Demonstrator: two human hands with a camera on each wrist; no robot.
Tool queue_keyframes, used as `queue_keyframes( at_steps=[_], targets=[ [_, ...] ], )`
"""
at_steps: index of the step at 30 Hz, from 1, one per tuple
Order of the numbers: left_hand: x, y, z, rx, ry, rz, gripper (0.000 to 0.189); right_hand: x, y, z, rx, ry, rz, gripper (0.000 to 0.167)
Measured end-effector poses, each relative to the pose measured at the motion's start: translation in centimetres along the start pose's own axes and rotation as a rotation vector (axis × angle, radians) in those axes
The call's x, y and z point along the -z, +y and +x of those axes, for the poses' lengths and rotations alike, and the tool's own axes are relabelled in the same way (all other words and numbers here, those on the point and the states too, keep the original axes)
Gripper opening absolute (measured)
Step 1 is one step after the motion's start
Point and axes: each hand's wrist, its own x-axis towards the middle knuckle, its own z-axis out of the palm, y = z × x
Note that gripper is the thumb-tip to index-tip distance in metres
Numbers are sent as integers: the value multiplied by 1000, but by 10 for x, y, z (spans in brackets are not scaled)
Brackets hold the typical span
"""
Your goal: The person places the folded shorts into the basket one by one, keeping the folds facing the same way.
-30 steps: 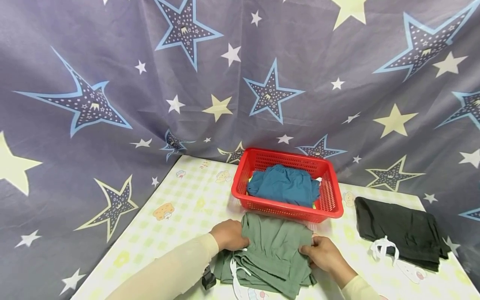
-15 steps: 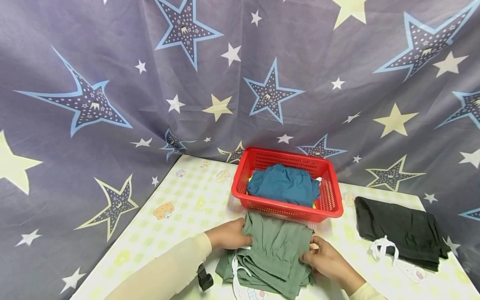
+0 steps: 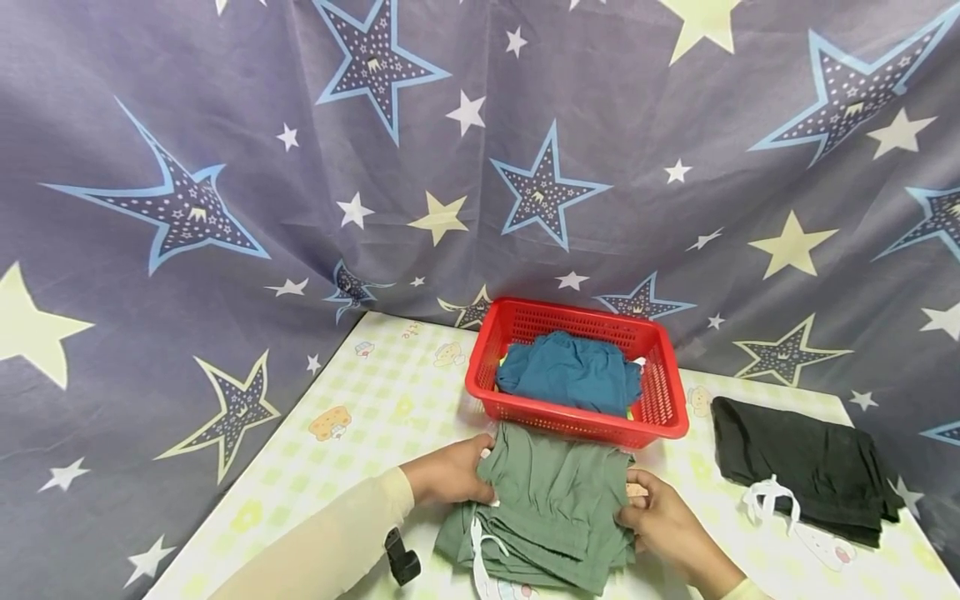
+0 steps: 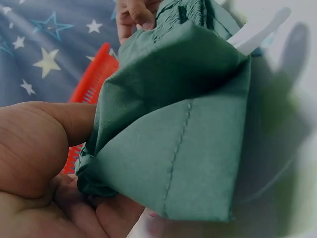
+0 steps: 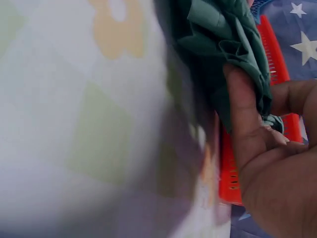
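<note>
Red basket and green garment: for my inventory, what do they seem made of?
Red basket: probably molded plastic, smooth with a slight sheen, judging by its rounded rim and perforated walls.
Green garment: matte, probably woven fabric, perhaps cotton or a blend, from its soft creases and stitched seam; fiber unclear.

We see a plain cream left sleeve [image 3: 322, 542], a similar right sleeve [image 3: 744, 591], and a small black fitting [image 3: 405, 563] beside the left one.

Free passage: left stretch of pale green-checked tabletop [image 3: 337, 467]; narrow strip between red perforated plastic basket [image 3: 577, 422] and folded black cloth garment [image 3: 795, 458]. Obstacles: basket, just beyond folded green cloth garment [image 3: 551, 492]; grey star-printed fabric curtain [image 3: 480, 167], behind.
</note>
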Motion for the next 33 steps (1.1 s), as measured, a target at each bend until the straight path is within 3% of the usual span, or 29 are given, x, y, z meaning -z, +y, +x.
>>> queue_keyframes(
  at_steps=[6, 12, 20, 25, 29, 33],
  targets=[
    [11, 15, -6, -78, -10, -18, 60, 6, -15, -11, 37, -38, 41, 59],
    [21, 36, -20, -114, -27, -84, 62, 9, -32, -23, 29, -34, 1, 61],
    [38, 60, -30, -160, -61, -61, 62, 17, -57, -36, 144, -63, -36, 62],
    [45, 69, -21, -170, 9, -27, 67, 22, -73, -33, 148, 52, -113, 65],
    [46, 75, -9, -143, 86, 9, 67, 25, -81, -24, 163, 140, -160, 64],
    [46, 77, 8, -136, 138, -44, 60, 27, -88, -12, 182, 208, -180, 63]
  ],
)
